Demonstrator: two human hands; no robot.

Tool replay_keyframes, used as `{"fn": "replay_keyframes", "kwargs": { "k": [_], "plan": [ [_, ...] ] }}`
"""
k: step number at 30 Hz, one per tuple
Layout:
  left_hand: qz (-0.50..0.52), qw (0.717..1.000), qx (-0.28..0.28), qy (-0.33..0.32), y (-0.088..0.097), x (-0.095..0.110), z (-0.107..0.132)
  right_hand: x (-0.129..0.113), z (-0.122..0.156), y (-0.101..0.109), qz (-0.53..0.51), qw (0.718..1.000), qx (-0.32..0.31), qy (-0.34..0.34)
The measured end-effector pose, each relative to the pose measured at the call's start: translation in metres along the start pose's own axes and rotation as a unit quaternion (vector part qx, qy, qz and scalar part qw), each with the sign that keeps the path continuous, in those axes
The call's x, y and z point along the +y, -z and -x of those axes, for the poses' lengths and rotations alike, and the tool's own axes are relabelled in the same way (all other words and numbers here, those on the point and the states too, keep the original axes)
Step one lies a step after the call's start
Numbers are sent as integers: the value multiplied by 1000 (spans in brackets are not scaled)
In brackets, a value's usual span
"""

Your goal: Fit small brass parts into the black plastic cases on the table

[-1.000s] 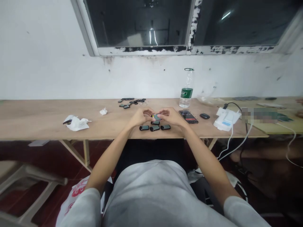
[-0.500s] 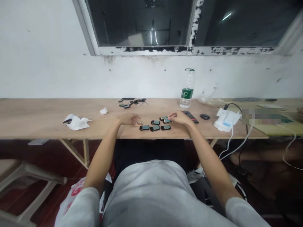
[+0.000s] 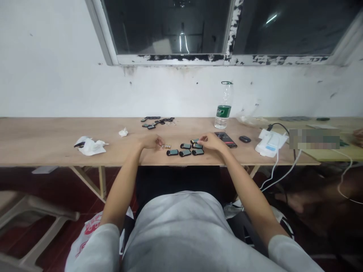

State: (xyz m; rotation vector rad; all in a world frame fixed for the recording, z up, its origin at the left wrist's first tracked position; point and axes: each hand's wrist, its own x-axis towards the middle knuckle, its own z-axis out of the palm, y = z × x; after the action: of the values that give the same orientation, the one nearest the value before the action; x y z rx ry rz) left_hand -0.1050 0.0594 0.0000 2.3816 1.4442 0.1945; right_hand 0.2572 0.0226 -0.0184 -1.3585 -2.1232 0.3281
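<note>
Several small black rounded cases with grey-green inner panels lie in front of me, one of them in the near row. My right hand reaches over the far right pair, its fingertips pressed together at the upper case; anything between them is too small to make out. To the left, my left hand rests low over the table with curled fingers close together. Right beside its fingertips lies a short row of small gold-and-white pieces. Whatever that hand pinches is hidden.
More black case parts lie farther back. A water bottle, a phone and a black oval item stand or lie rightward, then a white box with cables. Crumpled tissue lies left on the wooden table.
My right hand has shifted slightly left, its fingertips moving from the lower case of the pair toward the upper one. My left hand stays by the small pieces, its fingers a little more curled.
</note>
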Motion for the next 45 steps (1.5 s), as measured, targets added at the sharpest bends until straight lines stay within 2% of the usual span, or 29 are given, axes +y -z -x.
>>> {"fn": "replay_keyframes", "kwargs": {
  "k": [5,8,13,19,27,29,32,35,39,42,45],
  "plan": [
    [7,1000,3,2,0,-3,1,-23,-4,-19,-20,995,16,92],
    [15,1000,14,1,-1,-2,0,-27,-9,-35,3,992,38,122],
    [15,1000,26,3,-3,0,-2,-20,-14,-46,6,990,52,132],
    [4,1000,23,18,-3,4,-2,-19,-13,-44,33,990,32,132],
    [6,1000,12,26,0,15,2,-22,-10,-41,-18,994,44,98],
    [-4,1000,27,12,1,18,4,-23,-9,-41,-45,992,34,111],
    [-16,996,87,-21,3,28,7,-25,-9,-40,-108,987,29,119],
    [11,987,136,-83,3,46,13,-29,-9,-39,-160,981,66,92],
    [40,972,163,-161,0,76,20,-38,-8,-34,-241,966,86,40],
    [44,965,173,-193,-4,94,22,-45,-6,-30,-268,958,96,39],
    [43,959,180,-213,-9,101,20,-48,-6,-28,-295,949,99,44]
  ]
}}
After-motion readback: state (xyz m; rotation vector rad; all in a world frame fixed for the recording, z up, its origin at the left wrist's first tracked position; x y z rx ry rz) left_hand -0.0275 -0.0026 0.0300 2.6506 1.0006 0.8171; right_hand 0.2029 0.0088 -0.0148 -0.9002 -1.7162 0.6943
